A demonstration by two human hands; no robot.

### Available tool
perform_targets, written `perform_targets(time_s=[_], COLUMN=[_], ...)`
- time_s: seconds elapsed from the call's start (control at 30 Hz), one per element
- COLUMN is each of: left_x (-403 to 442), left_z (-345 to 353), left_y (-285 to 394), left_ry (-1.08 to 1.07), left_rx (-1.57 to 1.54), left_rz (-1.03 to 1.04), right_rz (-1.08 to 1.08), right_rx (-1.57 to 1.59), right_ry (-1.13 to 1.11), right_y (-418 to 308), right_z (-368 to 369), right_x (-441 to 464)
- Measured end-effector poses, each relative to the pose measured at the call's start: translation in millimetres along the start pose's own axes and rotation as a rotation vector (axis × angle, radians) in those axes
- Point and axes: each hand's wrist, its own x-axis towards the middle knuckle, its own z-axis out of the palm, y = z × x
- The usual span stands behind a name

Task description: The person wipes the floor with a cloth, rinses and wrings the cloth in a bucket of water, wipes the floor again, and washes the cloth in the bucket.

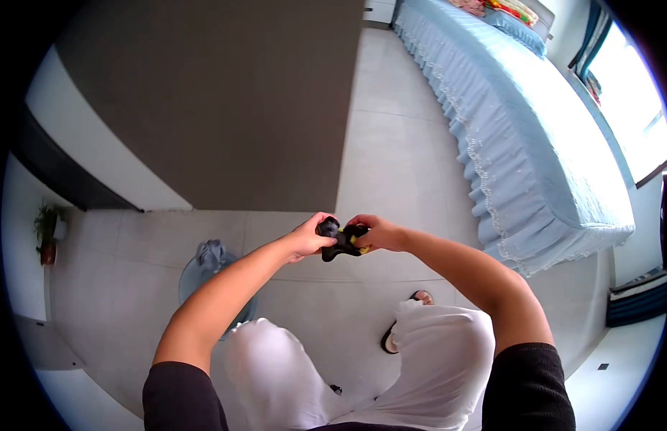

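Out in front of my knees, both hands grip one small black, soft-looking item (339, 244) with yellow patches, perhaps a piece of clothing; its exact kind I cannot make out. My left hand (308, 238) is closed on its left end, thumb on top. At the other end, my right hand (379, 234) pinches it beside the yellow parts. Below my left forearm stands a light blue basin (187, 281), partly hidden by the arm. A crumpled grey cloth (211, 254) lies at its far rim.
A large brown panel (226, 108) rises ahead on the left. On the right stands a bed with a pale blue ruffled cover (520, 136), near a bright window (632, 100). A potted plant (47, 231) is far left. My sandalled foot (422, 296) rests on the tiled floor (391, 158).
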Motion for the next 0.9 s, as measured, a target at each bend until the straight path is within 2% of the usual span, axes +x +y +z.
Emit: perform_targets(time_s=[0.07,0.2,0.27,0.37,0.43,0.53,0.67,0.7,0.73,0.8,0.83,0.9], left_x=[28,85,103,137,147,148,149,154,162,180,186,196], left_z=[32,79,100,111,116,116,111,109,107,108,109,114], left_y=[23,54,68,68,77,95,107,109,112,118,121,129], left_ry=[0.018,0.135,0.154,0.148,0.163,0.171,0.147,0.116,0.077,-0.004,-0.037,-0.030], left_rx=[0.041,0.189,0.190,0.168,0.106,0.064,0.014,0.021,0.031,0.045,0.050,0.087], left_rz=[0.003,0.021,0.051,0.227,0.225,0.188,0.190,0.224,0.261,0.278,0.268,0.233], right_rz=[0.005,-0.255,-0.274,-0.296,-0.317,-0.335,-0.381,-0.435,-0.469,-0.436,-0.460,-0.619], right_rx=[-0.030,-0.182,-0.129,-0.202,-0.322,-0.326,-0.209,-0.201,-0.228,-0.326,-0.505,-0.645], right_ry=[0.029,0.212,0.315,0.377,0.426,0.476,0.387,0.302,0.320,0.300,0.288,0.373], right_y=[0,18,19,26,19,7,-8,-9,-17,-26,-22,-10], right_z=[-43,-122,-149,-182,-200,-229,-257,-262,-255,-249,-254,-257], right_x=[-26,-54,-70,-66,-60,-50,-49,-46,-50,-56,-50,-37])
